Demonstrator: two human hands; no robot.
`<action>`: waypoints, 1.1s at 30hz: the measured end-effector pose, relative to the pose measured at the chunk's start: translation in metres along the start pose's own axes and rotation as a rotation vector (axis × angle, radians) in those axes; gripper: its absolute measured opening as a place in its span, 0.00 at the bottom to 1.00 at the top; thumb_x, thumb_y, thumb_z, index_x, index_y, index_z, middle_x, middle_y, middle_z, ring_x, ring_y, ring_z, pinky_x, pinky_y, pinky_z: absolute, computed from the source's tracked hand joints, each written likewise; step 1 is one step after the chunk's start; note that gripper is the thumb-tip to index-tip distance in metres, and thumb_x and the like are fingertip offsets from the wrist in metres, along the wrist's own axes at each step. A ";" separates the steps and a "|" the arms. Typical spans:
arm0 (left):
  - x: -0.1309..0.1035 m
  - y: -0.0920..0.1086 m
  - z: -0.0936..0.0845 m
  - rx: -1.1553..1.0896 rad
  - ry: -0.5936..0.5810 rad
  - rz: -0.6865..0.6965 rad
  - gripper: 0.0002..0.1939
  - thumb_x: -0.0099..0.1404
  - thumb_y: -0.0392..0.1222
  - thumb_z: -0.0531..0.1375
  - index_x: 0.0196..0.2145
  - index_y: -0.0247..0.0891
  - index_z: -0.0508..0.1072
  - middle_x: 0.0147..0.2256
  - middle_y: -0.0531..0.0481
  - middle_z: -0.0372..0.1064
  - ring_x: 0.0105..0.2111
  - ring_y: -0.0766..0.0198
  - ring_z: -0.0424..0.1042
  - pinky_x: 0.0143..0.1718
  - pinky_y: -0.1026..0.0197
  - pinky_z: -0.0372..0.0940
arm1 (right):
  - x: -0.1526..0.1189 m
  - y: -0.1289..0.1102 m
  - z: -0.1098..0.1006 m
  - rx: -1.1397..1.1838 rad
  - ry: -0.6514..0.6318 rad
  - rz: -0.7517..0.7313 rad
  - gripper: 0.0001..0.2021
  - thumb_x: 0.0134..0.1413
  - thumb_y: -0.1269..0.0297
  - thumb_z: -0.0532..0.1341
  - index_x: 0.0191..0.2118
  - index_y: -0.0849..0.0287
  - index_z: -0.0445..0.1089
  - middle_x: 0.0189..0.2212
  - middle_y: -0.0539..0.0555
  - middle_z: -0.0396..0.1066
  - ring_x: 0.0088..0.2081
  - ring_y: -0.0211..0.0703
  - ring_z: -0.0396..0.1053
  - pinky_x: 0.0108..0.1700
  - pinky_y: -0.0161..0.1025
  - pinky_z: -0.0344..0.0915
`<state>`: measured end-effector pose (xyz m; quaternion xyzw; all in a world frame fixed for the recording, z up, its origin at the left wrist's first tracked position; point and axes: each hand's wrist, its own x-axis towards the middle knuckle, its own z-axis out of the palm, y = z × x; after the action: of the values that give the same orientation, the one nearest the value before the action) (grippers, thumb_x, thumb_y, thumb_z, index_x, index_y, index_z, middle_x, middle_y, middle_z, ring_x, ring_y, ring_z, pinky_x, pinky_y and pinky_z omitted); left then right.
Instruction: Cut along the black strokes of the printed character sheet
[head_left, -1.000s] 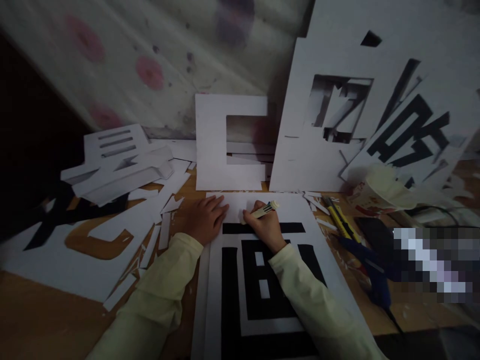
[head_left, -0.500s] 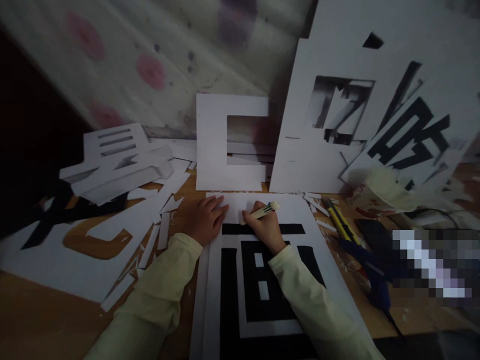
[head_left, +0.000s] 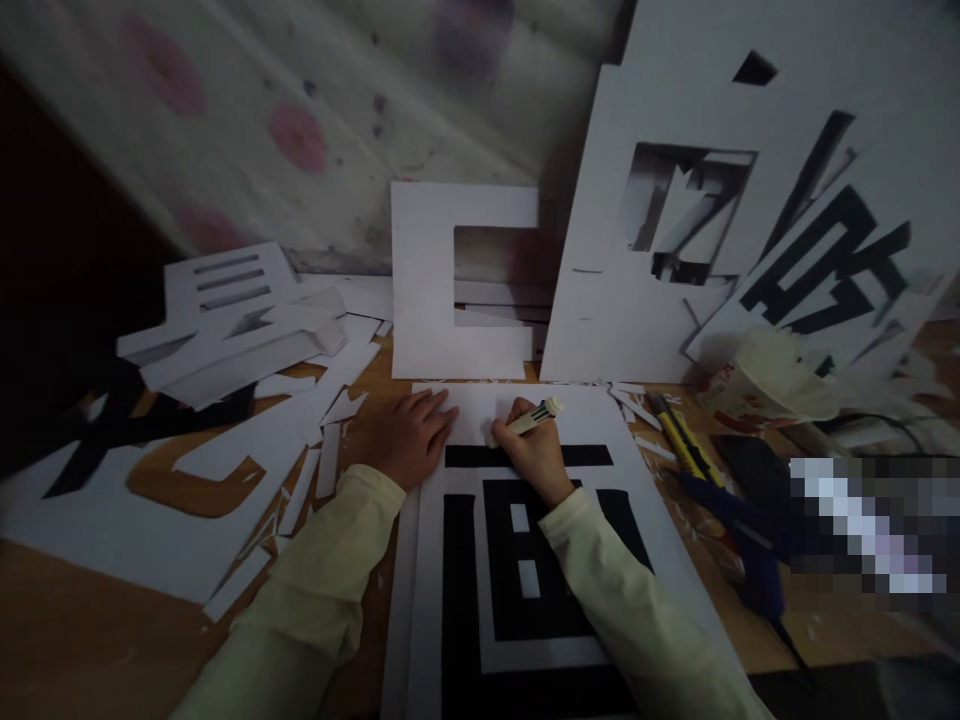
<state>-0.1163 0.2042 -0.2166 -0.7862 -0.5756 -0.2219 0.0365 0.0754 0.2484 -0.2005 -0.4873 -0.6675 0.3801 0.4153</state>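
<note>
Clock read from the middle of the sheet [head_left: 517, 655], 12 being its far side. Sheet is lying on the surface [head_left: 112, 630] before the person, showing black shapes. Hands are staying apart from each other. Right hand [head_left: 545, 462] is clasping the pen [head_left: 538, 416] near 12, by the black bar [head_left: 454, 456]; the tip is hiding behind the fingers, so contact cannot be told. Left hand [head_left: 407, 440] is resting, fingers slightly spread, on the sheet's edge near 10–11. Cutter [head_left: 686, 445] is lying at 2, the cup [head_left: 787, 397] standing beyond it; glue gun [head_left: 759, 570] is lying at 3. Paper strips [head_left: 299, 492] are lying toward 9–10. A C-shaped board [head_left: 422, 290] is standing between 11 and 12.
</note>
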 end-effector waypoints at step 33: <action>0.000 0.001 -0.003 -0.010 -0.005 -0.012 0.15 0.67 0.39 0.53 0.48 0.40 0.74 0.55 0.46 0.67 0.54 0.53 0.64 0.54 0.46 0.61 | 0.001 0.003 -0.010 -0.032 0.008 -0.002 0.14 0.42 0.68 0.59 0.18 0.54 0.50 0.14 0.41 0.51 0.19 0.33 0.51 0.23 0.34 0.50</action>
<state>-0.1162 0.2030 -0.2139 -0.7833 -0.5795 -0.2230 0.0299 0.0852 0.2507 -0.1999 -0.4946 -0.6725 0.3669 0.4104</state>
